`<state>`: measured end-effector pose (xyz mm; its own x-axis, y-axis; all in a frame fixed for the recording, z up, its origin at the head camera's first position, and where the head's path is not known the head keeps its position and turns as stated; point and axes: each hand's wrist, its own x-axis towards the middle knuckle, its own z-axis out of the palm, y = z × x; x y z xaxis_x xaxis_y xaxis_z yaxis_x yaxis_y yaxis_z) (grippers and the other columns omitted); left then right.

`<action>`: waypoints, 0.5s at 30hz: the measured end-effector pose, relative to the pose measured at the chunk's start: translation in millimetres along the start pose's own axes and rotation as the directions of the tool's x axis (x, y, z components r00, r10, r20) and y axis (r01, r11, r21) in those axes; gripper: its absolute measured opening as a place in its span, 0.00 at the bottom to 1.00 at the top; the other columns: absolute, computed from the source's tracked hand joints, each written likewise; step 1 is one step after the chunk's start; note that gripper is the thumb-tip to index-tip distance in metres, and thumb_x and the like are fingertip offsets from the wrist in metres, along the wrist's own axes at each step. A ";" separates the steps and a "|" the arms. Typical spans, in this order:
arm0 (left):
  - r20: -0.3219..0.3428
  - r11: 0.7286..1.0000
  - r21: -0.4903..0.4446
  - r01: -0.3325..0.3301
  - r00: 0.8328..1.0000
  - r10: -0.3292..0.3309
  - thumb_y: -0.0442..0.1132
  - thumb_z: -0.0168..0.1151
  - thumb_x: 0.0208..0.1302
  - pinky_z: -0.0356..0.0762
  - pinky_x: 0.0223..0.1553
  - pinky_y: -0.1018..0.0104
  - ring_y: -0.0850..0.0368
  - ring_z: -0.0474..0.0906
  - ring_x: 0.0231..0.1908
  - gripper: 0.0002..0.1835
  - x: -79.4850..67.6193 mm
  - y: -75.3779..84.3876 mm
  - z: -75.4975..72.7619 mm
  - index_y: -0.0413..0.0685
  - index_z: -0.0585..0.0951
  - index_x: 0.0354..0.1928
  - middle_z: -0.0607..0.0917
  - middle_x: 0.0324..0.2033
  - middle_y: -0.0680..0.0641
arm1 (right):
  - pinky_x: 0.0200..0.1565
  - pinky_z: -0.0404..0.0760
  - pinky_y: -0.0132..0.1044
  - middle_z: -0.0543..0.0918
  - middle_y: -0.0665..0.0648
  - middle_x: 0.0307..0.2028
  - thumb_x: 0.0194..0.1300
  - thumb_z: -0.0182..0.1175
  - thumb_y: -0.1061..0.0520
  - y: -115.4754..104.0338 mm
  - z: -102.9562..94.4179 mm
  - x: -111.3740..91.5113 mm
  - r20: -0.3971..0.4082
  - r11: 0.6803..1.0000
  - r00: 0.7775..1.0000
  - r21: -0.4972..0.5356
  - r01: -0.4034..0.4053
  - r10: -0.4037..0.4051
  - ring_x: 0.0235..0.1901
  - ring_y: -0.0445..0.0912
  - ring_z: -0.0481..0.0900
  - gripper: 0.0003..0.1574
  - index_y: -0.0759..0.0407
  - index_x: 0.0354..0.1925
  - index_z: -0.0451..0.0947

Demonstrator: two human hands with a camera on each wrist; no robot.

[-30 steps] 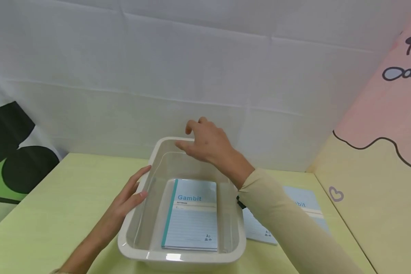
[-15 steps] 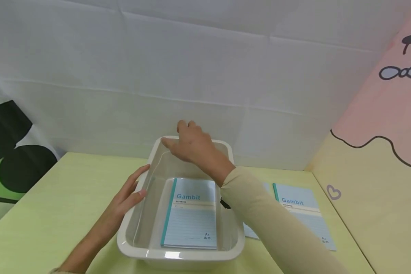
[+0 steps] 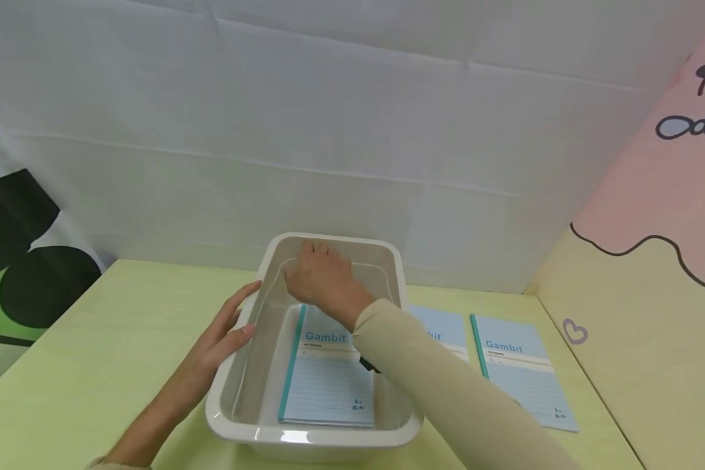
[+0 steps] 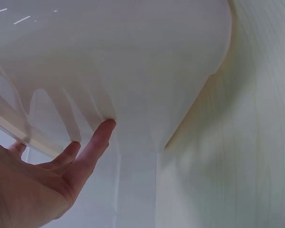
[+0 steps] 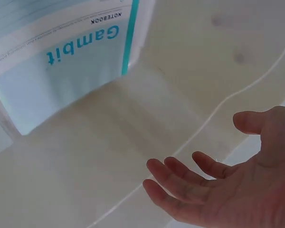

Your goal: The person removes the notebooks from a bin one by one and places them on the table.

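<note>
A white plastic basin stands on the table, with a pale blue notebook marked "Gambit" lying face up on its floor. My left hand rests against the basin's left side, thumb and index fingertip at the rim. In the left wrist view, its extended fingers touch the outer wall under the rim. Over the far end of the basin is my right hand, which hides the notebook's upper right corner in the head view. Its fingers are loosely bent and hold nothing in the right wrist view.
Right of the basin, a second notebook lies partly behind the right sleeve. Farther right lies another notebook. A white cloth hangs behind the table, and a printed panel borders it on the right.
My right hand has moved left and down from above the far rim into the basin's opening. The rightmost notebook has come into fuller view. My left hand has stayed at the basin's side.
</note>
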<state>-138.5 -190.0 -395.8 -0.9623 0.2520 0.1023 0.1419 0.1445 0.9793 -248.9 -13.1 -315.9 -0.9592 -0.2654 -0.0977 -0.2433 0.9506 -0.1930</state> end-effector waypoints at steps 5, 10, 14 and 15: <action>0.001 1.000 -0.003 -0.002 1.000 0.002 0.47 0.44 0.81 0.86 0.42 0.46 0.42 0.80 0.55 0.33 0.0 -1.4 0.7 0.75 0.51 0.82 0.63 0.73 0.33 | 0.65 0.77 0.56 0.74 0.63 0.66 0.81 0.44 0.37 3.0 11.0 3.4 0.035 0.999 0.999 -0.027 -0.020 0.021 0.66 0.57 0.74 0.38 0.60 0.75 0.62; 0.004 1.000 -0.002 0.000 1.000 0.000 0.47 0.44 0.81 0.87 0.42 0.47 0.46 0.82 0.54 0.33 -0.6 -2.4 0.9 0.75 0.51 0.82 0.65 0.72 0.34 | 0.59 0.81 0.55 0.76 0.62 0.65 0.81 0.43 0.33 3.0 22.3 3.7 0.075 0.991 0.996 -0.130 -0.042 0.052 0.61 0.56 0.79 0.41 0.59 0.76 0.61; -0.002 1.000 0.009 -0.009 1.000 0.009 0.46 0.44 0.81 0.87 0.41 0.47 0.45 0.82 0.54 0.33 -0.8 -2.0 0.0 0.75 0.51 0.82 0.65 0.71 0.34 | 0.59 0.81 0.57 0.77 0.62 0.64 0.80 0.45 0.32 0.7 28.0 2.4 0.062 0.989 0.996 -0.139 -0.050 0.059 0.60 0.56 0.79 0.42 0.59 0.75 0.63; -0.003 1.000 0.014 -0.012 1.000 0.012 0.46 0.44 0.81 0.87 0.41 0.47 0.45 0.82 0.54 0.33 -0.7 -1.7 -0.3 0.75 0.51 0.82 0.66 0.71 0.34 | 0.60 0.81 0.57 0.77 0.62 0.65 0.80 0.45 0.32 0.4 29.3 2.3 0.059 0.989 0.996 -0.138 -0.053 0.062 0.61 0.55 0.79 0.42 0.59 0.75 0.63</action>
<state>-138.1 -190.7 -397.5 -0.9613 0.2509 0.1142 0.1564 0.1550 0.9755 -246.9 -18.1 -344.8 -0.9622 -0.2149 -0.1674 -0.2092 0.9765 -0.0513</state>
